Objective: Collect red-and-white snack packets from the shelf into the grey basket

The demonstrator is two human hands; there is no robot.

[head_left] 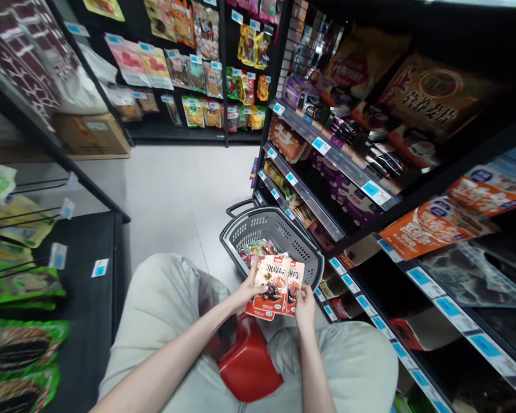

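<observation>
The person sits low on a red stool in the shop aisle, and both hands are closed on a small fan of snack packets held up just above the knees. The left hand pinches the stack along its left edge, thumb lying over the front; the right hand grips the lower right corner, fingertips on the printed face. The packets look like flat, sealed foil or plastic pouches, orange-red with a picture of dark food, several overlapping. I would judge them light and thin, bendy rather than stiff, with a glossy skin that lets one slide off another, so a stack is best pinched across the edges or the sealed rims, as it is now, rather than squeezed in the middle where the contents could be crushed. Just beyond the hands, on the floor, stands a grey perforated basket with more bright packets lying in its bottom. To the right of the hands run the dark shelves with blue price tags, and to the left hang green bags on pegs.
</observation>
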